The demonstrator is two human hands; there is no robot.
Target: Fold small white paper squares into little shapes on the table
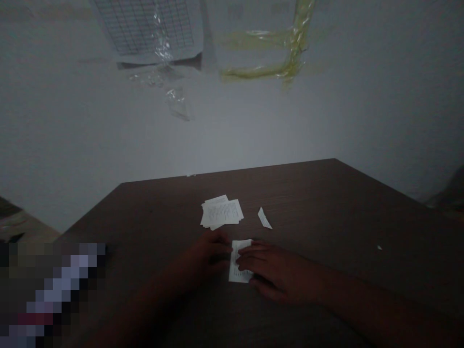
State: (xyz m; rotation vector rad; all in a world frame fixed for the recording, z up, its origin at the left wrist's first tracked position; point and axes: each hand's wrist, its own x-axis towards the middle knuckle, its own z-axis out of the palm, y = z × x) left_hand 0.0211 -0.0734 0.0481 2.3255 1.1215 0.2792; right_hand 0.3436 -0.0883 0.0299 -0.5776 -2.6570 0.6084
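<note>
We judge the printed paper (239,277) beneath our flattened right hand (271,268), beside our loosely curved left hand (213,250), light, easily creased, best held by its edges.

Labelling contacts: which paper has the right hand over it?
The sheet between left hand and right hand; the pile and small slip lie clear of the right.

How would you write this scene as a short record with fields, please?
Left hand: fingertips of the left hand at the left edge of a small printed paper sheet; contact unclear
Right hand: the right hand lies flat over the sheet's right part
Beyond the hands: loose pile of printed papers; to its right, a narrow paper piece
Far right: tiny white scrap
Surface: brown tabletop
Wall: gridded paper, yellowish tape
Light: dim
</note>
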